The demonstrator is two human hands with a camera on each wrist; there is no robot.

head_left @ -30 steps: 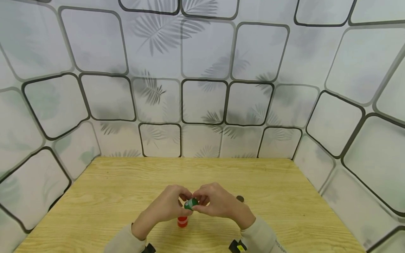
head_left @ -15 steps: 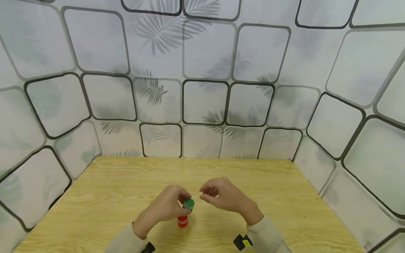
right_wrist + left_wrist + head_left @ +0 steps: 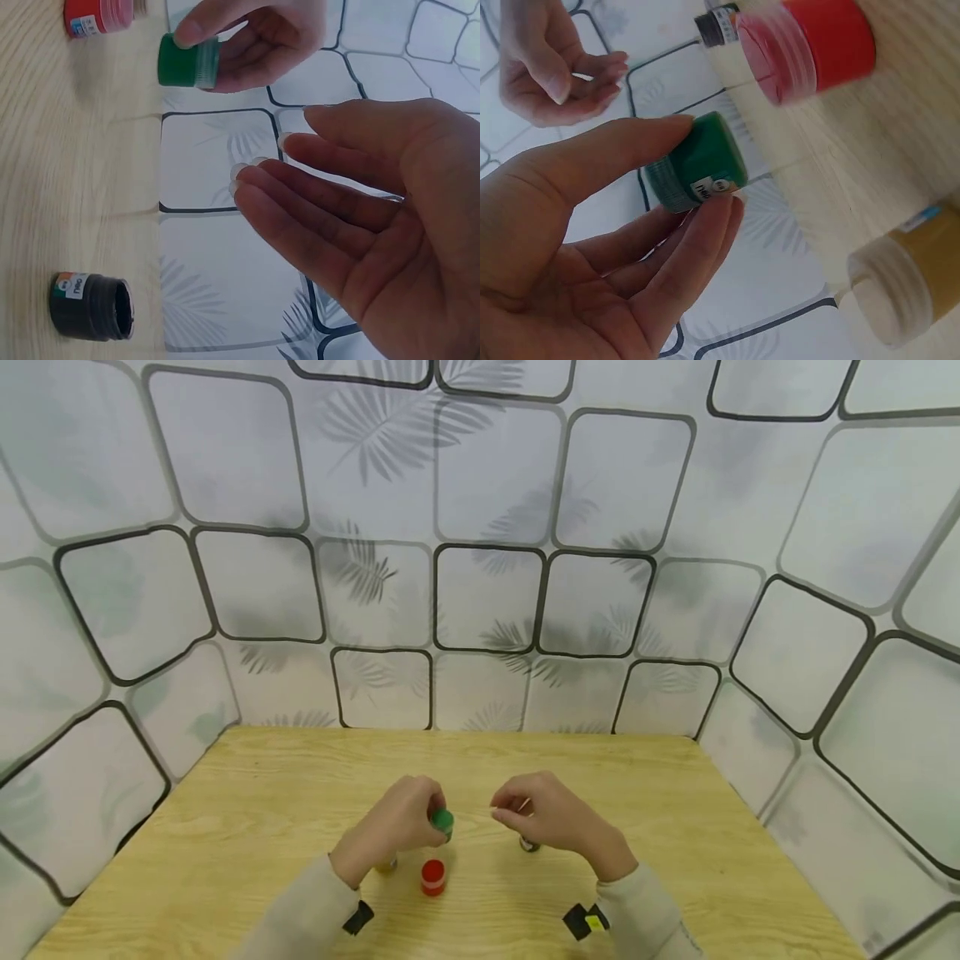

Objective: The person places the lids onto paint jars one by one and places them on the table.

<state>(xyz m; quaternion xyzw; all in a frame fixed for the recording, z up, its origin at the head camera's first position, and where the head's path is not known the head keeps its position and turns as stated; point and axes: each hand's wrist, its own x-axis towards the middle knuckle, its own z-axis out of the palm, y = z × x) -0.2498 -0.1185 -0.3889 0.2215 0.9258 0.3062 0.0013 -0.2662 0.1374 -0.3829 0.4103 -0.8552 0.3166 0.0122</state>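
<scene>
My left hand (image 3: pixel 405 814) pinches a small green paint jar (image 3: pixel 703 161) between thumb and fingertips, held upright above the table. In the left wrist view its label faces the fingers. To the right, my right hand (image 3: pixel 551 810) hovers with fingers loosely bent and nothing between them, as the right wrist view shows. Below that hand stands an uncapped black paint jar (image 3: pixel 90 306), its threaded neck and dark mouth visible. A red paint jar (image 3: pixel 432 878) with a lid stands nearer the body. Partly behind the left wrist is a yellow paint jar (image 3: pixel 387 864).
The light wood table (image 3: pixel 300 777) meets a patterned white curtain (image 3: pixel 487 602) at its back and sides. Black wrist devices (image 3: pixel 358 917) sit at both cuffs.
My right hand has let go of the green jar and moved right. My left hand has carried that jar forward, away from the red jar. The yellow and black jars have come into sight.
</scene>
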